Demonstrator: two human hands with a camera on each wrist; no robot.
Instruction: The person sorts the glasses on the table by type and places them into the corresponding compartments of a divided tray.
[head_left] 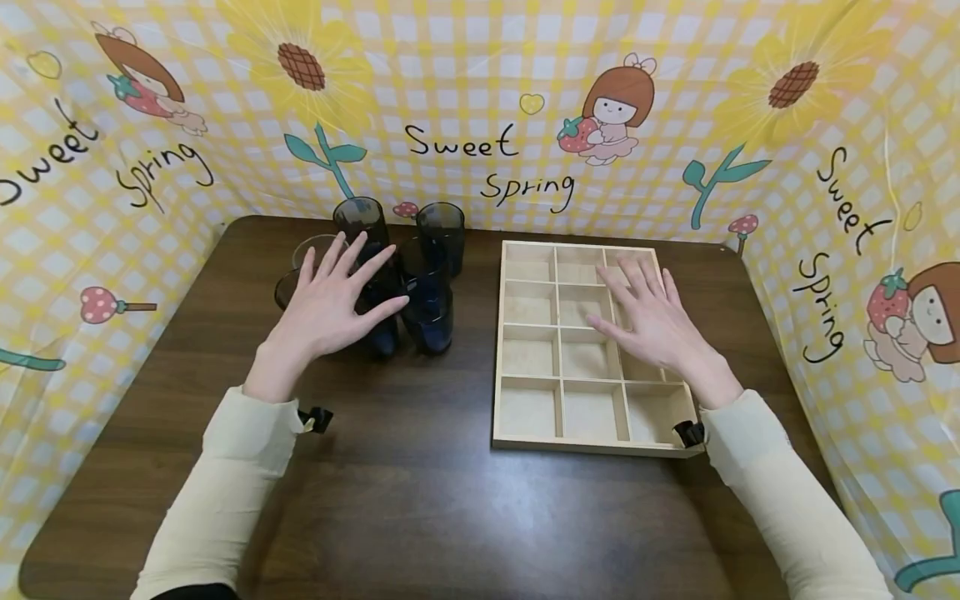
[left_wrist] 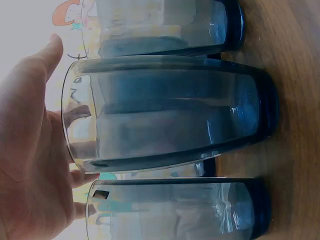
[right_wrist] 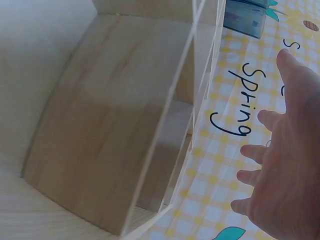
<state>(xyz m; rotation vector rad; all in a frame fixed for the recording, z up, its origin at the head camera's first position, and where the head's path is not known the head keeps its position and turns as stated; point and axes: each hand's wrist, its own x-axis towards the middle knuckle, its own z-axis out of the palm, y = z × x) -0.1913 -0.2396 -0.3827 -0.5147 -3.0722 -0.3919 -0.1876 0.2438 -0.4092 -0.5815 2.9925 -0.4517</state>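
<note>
Several dark blue glass tumblers stand in a group on the left part of the table. My left hand is spread over them, fingers straight, gripping none. In the left wrist view the palm is beside the rim of one upright tumbler, with others on both sides. A pale wooden box, divided into square compartments, lies to the right. Over its right side my right hand hovers with fingers spread and nothing held. The right wrist view shows bare compartments of the box below that hand.
The dark wood table has a rounded back left corner. A yellow checked cloth with printed flowers and figures rises behind it and along both sides. Small black clips sit at the cuffs.
</note>
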